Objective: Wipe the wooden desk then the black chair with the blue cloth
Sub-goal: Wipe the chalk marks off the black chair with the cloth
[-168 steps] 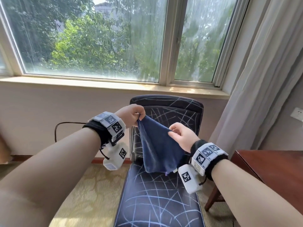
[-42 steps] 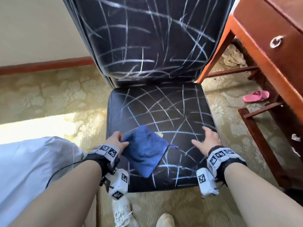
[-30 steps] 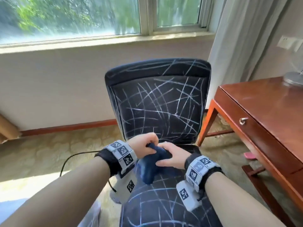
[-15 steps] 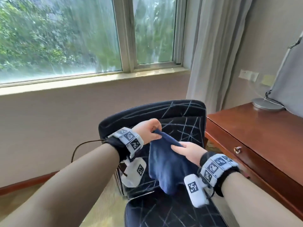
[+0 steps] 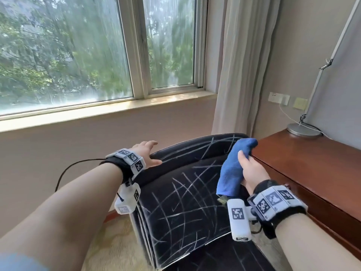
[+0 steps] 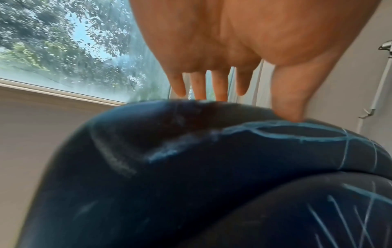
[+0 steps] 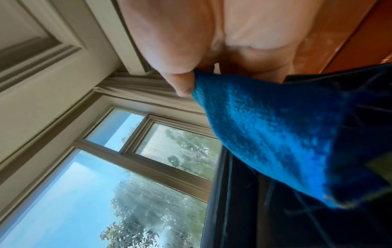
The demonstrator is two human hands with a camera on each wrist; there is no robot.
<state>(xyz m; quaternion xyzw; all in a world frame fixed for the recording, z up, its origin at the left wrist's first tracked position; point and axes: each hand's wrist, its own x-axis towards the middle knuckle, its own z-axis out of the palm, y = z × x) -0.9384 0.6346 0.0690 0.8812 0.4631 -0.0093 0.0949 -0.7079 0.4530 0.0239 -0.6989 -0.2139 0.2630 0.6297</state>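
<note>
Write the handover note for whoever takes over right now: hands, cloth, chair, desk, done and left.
Left hand: open, fingers straight, resting on the top left of the chair back.
Right hand: grips the bunched cloth, held in front of the chair back's right side, near the desk edge.
Done: cannot tell from these views whether the desk has been wiped.
Left: wipe the chair back, which shows pale streaks; the seat is mostly out of view, so check it too.
</note>
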